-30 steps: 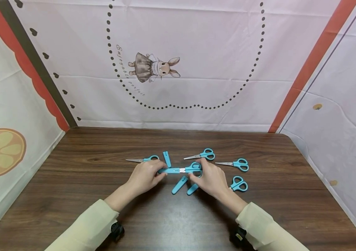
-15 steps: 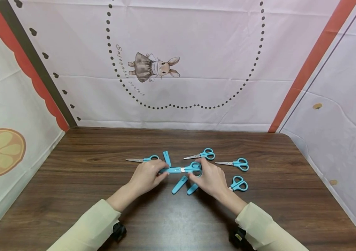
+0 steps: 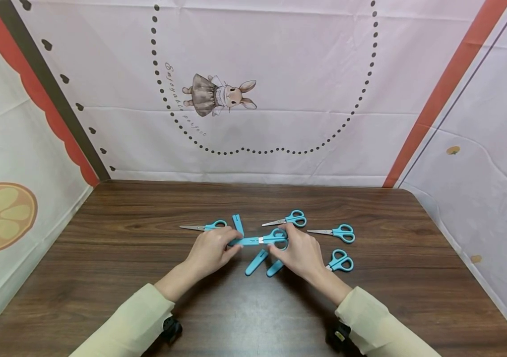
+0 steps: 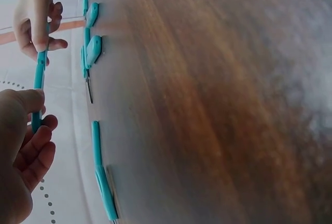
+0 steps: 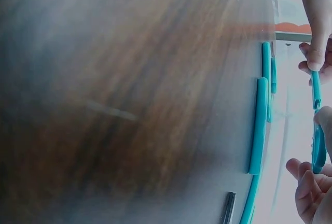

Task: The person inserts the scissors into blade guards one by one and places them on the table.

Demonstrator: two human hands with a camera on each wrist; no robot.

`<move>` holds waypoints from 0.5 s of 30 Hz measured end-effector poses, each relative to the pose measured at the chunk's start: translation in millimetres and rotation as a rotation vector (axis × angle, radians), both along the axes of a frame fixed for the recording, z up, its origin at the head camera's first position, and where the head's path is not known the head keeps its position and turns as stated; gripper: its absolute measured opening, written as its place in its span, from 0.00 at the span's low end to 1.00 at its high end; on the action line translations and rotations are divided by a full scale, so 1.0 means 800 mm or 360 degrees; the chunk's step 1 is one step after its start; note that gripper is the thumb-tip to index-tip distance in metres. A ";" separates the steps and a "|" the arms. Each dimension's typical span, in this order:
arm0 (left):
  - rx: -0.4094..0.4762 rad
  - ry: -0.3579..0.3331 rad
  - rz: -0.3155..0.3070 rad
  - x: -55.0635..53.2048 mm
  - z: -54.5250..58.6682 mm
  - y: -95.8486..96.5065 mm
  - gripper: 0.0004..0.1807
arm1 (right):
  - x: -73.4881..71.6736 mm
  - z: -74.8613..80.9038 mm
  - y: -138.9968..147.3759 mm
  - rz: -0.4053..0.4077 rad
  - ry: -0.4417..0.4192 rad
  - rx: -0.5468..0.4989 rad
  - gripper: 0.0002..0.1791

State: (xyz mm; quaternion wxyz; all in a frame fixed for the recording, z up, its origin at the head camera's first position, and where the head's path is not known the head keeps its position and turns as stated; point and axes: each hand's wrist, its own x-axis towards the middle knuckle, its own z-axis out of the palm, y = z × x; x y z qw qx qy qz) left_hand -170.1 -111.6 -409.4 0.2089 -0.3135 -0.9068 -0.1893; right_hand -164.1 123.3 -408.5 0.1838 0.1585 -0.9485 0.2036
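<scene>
"over the middle of the table (image 3: 253, 312), seen from the head, what do the hands hold?"

"one pair of blue scissors (image 3: 268, 239) in a sheath (image 3: 250, 242). the left hand (image 3: 210, 250) pinches the sheath, the right hand (image 3: 298, 252) grips the handles, probably to keep both parts in line."

"and around them?"

"more scissors: far-left pair (image 3: 205, 227), far-middle pair (image 3: 295, 219), right pair (image 3: 342, 233), near-right pair (image 3: 339, 261). all handles point right, maybe to suit that hand. two loose sheaths (image 3: 256, 263) lie near, a third (image 3: 237, 225) far."

"from the left wrist?"

"the held pair is clear of the table, perhaps so nothing below interferes."

"right wrist?"

"thumb and fingers grasp the handles, leaving the sheath to the left hand."
</scene>
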 end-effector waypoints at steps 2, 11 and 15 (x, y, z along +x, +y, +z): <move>0.0011 -0.0003 0.0000 0.000 0.000 0.001 0.07 | 0.000 0.000 0.000 0.0006 0.0002 -0.0007 0.28; 0.0011 0.0014 -0.0004 0.000 0.002 0.004 0.07 | 0.002 -0.003 -0.002 0.0036 0.0001 -0.0035 0.27; -0.0013 0.0033 -0.0004 -0.001 0.001 0.006 0.07 | 0.003 -0.003 -0.004 0.0049 0.0008 -0.0041 0.27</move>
